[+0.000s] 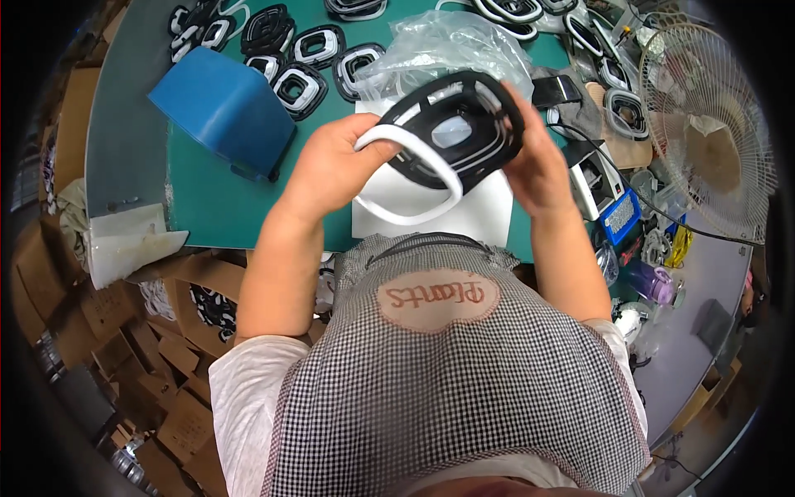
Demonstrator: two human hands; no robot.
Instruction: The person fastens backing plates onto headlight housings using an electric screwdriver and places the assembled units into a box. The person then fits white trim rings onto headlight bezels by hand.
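Above a white sheet (490,217) on the green table, I hold up a black rounded-square plastic frame (399,114), tilted. A pale, shiny patch shows in its middle. My left hand (331,164) is closed on a white plastic ring (406,220), thumb over it, at the black frame's left side. The ring hangs partly in front of the frame, its lower arc below it. My right hand (540,166) grips the frame's right edge, with fingers behind it and slightly blurred. Whether ring and frame are joined, I cannot tell.
A blue bin (222,108) stands at the left. Several black-and-white frames (300,87) lie at the back, near a clear plastic bag (451,45). On the right are a wire-guard fan (708,124), a blue-edged device (621,217) and a black cable. Cardboard boxes (178,422) fill the lower left.
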